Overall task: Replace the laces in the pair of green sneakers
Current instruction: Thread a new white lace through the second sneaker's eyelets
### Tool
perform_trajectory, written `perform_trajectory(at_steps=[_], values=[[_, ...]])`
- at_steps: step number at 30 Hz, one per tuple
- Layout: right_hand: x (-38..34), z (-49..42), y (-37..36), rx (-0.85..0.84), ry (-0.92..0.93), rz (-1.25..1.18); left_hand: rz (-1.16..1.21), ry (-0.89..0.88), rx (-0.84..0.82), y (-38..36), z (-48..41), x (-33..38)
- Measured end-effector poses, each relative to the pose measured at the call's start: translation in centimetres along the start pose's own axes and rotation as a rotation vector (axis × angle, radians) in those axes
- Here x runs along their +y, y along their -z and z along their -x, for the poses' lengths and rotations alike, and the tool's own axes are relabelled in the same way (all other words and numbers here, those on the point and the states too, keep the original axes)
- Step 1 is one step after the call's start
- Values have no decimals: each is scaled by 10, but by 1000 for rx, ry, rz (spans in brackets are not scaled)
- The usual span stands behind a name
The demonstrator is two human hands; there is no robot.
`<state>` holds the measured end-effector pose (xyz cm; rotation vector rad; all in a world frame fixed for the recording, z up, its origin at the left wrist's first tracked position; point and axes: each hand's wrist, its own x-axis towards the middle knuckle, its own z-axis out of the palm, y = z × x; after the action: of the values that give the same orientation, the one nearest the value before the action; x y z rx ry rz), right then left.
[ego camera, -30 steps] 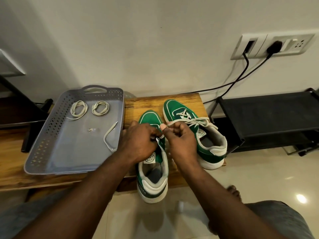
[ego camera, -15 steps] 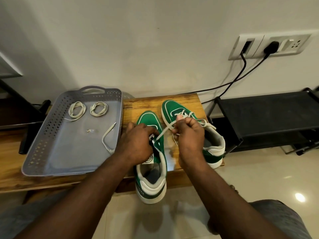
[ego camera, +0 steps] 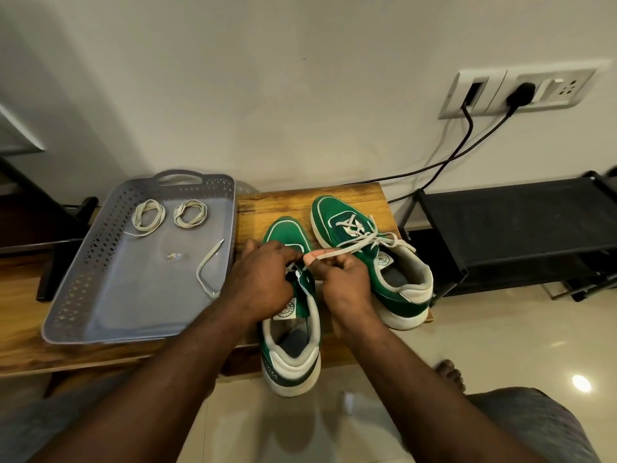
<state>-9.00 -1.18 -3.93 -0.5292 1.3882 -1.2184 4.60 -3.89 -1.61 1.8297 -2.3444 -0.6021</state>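
Round tongue labels are seen on both green sneakers, print too small to read. In the grey perforated tray (ego camera: 83, 279), two coiled laces (ego camera: 148, 213), a loose lace (ego camera: 208, 269) and small bits (ego camera: 173, 257) are held. The near sneaker (ego camera: 290, 332) is gripped at the eyelets by the curled left hand (ego camera: 263, 279); a white lace (ego camera: 337, 251) is pinched by the right hand (ego camera: 344, 279). The far sneaker (ego camera: 394, 282), partly laced, is set beside it on the wooden bench (ego camera: 300, 202). A black rack (ego camera: 517, 228) is noted right.
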Motion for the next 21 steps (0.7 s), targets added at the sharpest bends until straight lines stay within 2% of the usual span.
perform_trajectory(at_steps=[7,9,12,15,21], values=[[-15,13,9,14,93,99,-1,13,-24,6,1,4],[-26,16,11,22,189,132,43,28,-49,9,0,5],[-45,21,15,7,330,152,366,8,-21,20,-1,13],[-59,34,19,-69,353,51,686,-75,-5,33,3,33],[-85,64,23,-96,275,-131,787,-199,18,49,15,53]])
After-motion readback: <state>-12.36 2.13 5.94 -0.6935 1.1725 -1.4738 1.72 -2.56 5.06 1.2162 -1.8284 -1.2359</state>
